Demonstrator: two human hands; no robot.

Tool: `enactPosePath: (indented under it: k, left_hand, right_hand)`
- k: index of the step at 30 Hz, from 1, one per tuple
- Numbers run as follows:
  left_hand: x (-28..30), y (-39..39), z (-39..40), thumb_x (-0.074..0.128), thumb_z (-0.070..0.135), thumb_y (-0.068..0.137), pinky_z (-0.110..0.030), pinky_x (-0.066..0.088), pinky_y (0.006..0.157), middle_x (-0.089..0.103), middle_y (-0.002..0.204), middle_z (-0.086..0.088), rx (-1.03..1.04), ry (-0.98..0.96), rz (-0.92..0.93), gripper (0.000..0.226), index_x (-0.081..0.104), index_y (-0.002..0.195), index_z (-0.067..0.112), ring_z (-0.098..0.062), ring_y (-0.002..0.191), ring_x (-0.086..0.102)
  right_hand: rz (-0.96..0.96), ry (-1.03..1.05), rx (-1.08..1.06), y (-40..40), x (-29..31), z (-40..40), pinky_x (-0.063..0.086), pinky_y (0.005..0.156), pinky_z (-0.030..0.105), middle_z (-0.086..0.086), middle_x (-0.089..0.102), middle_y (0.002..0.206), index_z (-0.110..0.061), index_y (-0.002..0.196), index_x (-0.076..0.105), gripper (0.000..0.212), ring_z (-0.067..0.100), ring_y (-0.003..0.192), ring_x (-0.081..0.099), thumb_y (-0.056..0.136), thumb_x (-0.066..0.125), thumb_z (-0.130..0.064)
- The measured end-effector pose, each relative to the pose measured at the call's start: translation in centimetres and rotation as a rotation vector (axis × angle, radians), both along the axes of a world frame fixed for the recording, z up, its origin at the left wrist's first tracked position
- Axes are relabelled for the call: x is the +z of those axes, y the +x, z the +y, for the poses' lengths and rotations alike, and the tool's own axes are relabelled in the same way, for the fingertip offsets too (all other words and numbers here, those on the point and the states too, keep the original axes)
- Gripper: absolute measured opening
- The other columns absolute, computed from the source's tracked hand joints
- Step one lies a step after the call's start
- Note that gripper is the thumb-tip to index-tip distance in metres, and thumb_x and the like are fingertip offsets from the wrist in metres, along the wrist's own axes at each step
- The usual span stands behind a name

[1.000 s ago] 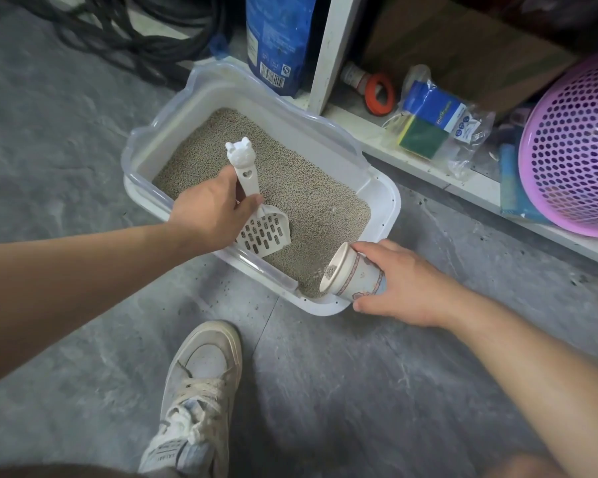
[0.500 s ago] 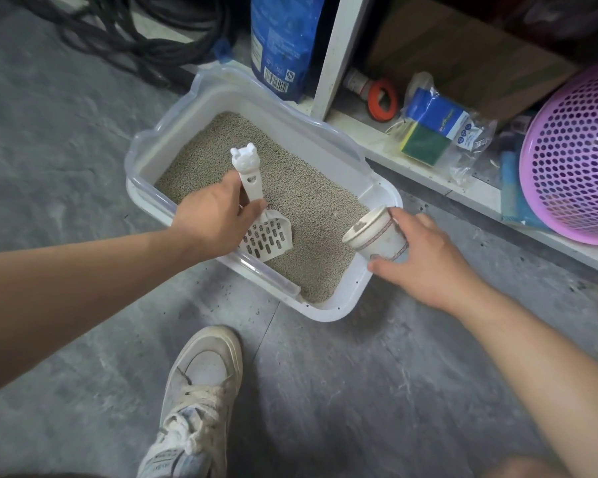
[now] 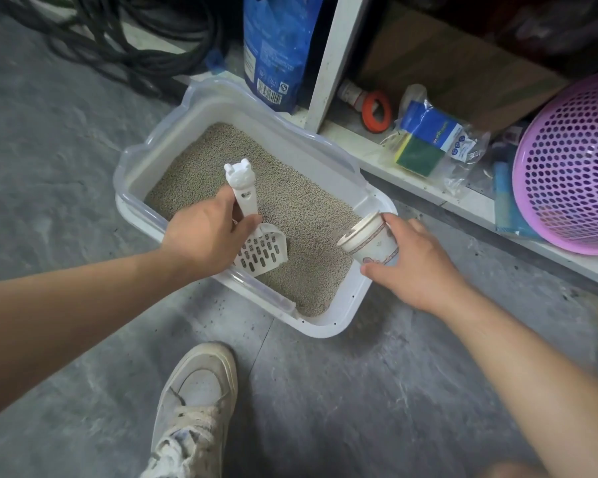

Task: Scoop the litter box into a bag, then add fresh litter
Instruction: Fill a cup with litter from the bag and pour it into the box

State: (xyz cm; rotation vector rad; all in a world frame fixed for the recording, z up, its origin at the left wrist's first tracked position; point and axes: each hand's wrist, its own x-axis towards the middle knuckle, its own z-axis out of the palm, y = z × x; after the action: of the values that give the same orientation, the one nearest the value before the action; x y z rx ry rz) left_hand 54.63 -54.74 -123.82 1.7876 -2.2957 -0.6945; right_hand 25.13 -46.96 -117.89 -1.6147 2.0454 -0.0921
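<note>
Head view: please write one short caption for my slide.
Left hand holds a white slotted scoop over the litter box, while right hand tilts a paper cup above it.

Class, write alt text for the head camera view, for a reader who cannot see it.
A person's left hand grips a white slotted scoop over a white litter box of grey litter, while the right hand holds a tilted paper cup at the box's right end. A blue bag stands behind it on the grey floor.

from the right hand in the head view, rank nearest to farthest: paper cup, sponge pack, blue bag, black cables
1. paper cup, held in the right hand
2. sponge pack, on the shelf beyond
3. blue bag, behind the litter box
4. black cables, far left corner
</note>
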Motion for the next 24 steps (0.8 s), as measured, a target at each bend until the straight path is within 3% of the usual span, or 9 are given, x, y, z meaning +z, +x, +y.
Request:
enactPosePath:
  k: [2,7,11,16,20,24]
  left_hand:
    - [0.1,-0.1,0.0,0.045,0.055,0.101,-0.032,0.043,0.054,0.059,0.073,0.011,0.007,0.005,-0.010,0.032,0.045,0.101,0.024,-0.011,0.061,0.057]
    - [0.3,-0.2,0.0,0.046,0.055,0.102,-0.032,0.040,0.054,0.054,0.073,0.015,0.010,0.008,-0.006,0.031,0.044,0.102,0.023,-0.008,0.061,0.054]
    - [0.3,-0.3,0.0,0.046,0.054,0.102,-0.032,0.040,0.055,0.054,0.072,0.013,0.008,-0.002,-0.009,0.031,0.043,0.101,0.023,-0.010,0.060,0.054]
    - [0.0,-0.2,-0.2,0.044,0.057,0.101,-0.035,0.048,0.057,0.060,0.074,0.008,0.016,-0.002,-0.022,0.034,0.044,0.101,0.023,-0.014,0.061,0.058]
    - [-0.1,-0.3,-0.3,0.044,0.056,0.102,-0.033,0.044,0.055,0.059,0.074,0.010,0.018,-0.002,-0.022,0.032,0.044,0.102,0.024,-0.013,0.061,0.058]
    - [0.0,-0.3,-0.2,0.044,0.056,0.102,-0.034,0.045,0.055,0.060,0.075,0.008,0.007,-0.011,-0.016,0.032,0.044,0.102,0.024,-0.014,0.061,0.059]
  right_hand:
    - [0.010,-0.037,-0.023,-0.1,0.0,-0.5,0.043,0.089,0.033,-0.001,0.046,0.120,-0.031,0.140,0.043,0.076,0.022,0.110,0.052,0.074,0.079,-0.039]
    - [0.008,0.078,0.052,0.5,-0.3,-0.3,0.030,0.079,0.025,-0.004,0.043,0.115,-0.030,0.144,0.041,0.077,0.014,0.101,0.043,0.078,0.079,-0.039]
    - [-0.015,0.045,0.029,0.1,-0.1,-0.9,0.035,0.084,0.027,-0.004,0.045,0.118,-0.032,0.145,0.041,0.080,0.017,0.110,0.049,0.075,0.081,-0.038]
    - [-0.109,0.236,0.199,1.0,-1.1,0.3,0.034,0.093,0.021,-0.006,0.045,0.128,-0.031,0.152,0.034,0.093,0.013,0.121,0.046,0.074,0.082,-0.041]
    - [-0.075,0.093,0.090,0.3,-0.9,-0.4,0.033,0.088,0.021,-0.004,0.046,0.128,-0.030,0.152,0.036,0.088,0.014,0.117,0.048,0.076,0.081,-0.039]
    - [-0.112,0.147,0.145,0.2,-1.0,0.3,0.035,0.092,0.022,-0.008,0.045,0.124,-0.032,0.151,0.037,0.090,0.011,0.115,0.047,0.073,0.082,-0.039]
